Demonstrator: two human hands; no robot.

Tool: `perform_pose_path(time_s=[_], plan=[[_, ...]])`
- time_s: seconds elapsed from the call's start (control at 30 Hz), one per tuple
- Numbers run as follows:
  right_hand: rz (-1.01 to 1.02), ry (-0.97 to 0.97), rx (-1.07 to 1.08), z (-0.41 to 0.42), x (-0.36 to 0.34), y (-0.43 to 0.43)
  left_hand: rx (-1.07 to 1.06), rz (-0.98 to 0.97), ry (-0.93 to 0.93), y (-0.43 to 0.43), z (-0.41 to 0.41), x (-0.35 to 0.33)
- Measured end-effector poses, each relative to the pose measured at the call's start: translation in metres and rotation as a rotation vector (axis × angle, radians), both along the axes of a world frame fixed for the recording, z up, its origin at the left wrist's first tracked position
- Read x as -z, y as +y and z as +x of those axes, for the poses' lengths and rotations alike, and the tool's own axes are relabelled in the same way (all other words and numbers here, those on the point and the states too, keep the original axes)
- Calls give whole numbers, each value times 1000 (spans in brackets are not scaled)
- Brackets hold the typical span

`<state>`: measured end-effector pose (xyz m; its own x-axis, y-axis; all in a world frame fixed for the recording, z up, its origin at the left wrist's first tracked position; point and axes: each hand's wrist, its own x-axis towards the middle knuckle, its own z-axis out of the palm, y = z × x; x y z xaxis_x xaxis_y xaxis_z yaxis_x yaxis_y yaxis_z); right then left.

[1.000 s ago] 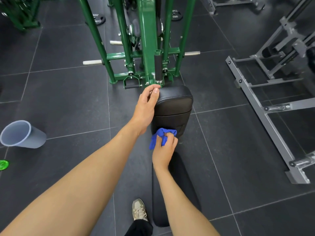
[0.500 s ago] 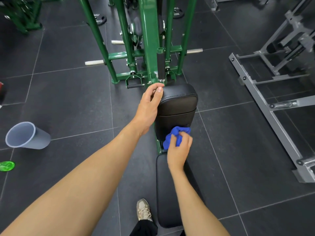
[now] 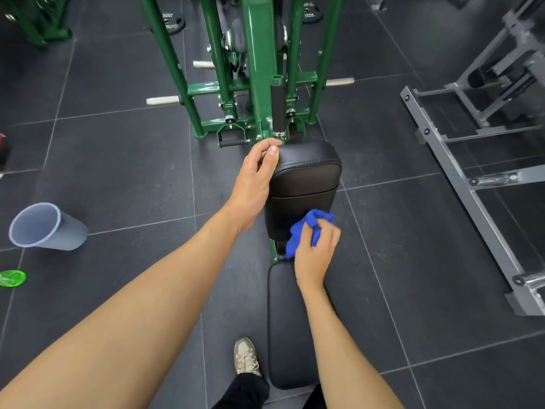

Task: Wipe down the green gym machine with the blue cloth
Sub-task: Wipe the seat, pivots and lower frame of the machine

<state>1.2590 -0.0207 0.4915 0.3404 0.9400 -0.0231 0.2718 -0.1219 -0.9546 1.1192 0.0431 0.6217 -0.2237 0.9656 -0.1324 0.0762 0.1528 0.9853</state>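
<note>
Left grip (image 3: 256, 178) clasps the black pad (image 3: 306, 172) at its top, likely steadying it, while right grip (image 3: 317, 252) presses the clutched blue cloth (image 3: 306, 228) against its face.

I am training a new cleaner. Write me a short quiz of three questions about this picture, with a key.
1. True or false: the right hand grips the blue cloth.
2. The left hand holds: A the upright black pad; B a dumbbell; C a water bottle.
3. Fill in: the grey bin is on the person's ___ side.
Key: 1 true; 2 A; 3 left.
</note>
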Motion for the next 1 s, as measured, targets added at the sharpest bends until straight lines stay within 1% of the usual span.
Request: perform_pose_path(time_s=[0.07, 0.1, 0.13, 0.2, 0.27, 0.33, 0.47, 0.57, 0.63, 0.7, 0.77, 0.83, 0.9, 1.0], plan=[[131, 3, 74, 1, -19, 16, 9, 7, -4, 0, 1, -1], [140, 7, 79, 2, -21, 21, 9, 10, -5, 0, 2, -2], [102, 15, 78, 2, -17, 22, -1, 13, -4, 0, 2, -1], [-62, 33, 57, 0, -1, 12, -19, 24, 3, 0, 3, -2], [-181, -17, -35, -6, 16, -5, -17, 18, -5, 0, 4, -1], [-178, -23, -48, -7, 15, -11, -19, 20, 7, -1, 4, -1], [-74, 77, 222, 5, -18, 31, -20, 17, 7, -2, 5, -2], [-86, 124, 307, -2, -26, 46, -22, 15, 2, -3, 7, -2], [-135, 161, 307, -20, -25, 28, -46, 30, 24, -3, 8, -4], [-178, 176, 217, -44, -25, 9, -61, 21, 35, -2, 7, -4], [-191, 193, 194, -48, -25, 2, -35, 26, 42, -2, 9, -2], [-211, 248, 260, -33, -31, 15, -29, 26, 39, -2, 9, -1], [-228, 259, 350, -13, -29, 34, -50, 27, 40, -3, 9, 0], [-236, 263, 381, -19, -21, 36, -60, 15, 21, -4, 10, -3]])
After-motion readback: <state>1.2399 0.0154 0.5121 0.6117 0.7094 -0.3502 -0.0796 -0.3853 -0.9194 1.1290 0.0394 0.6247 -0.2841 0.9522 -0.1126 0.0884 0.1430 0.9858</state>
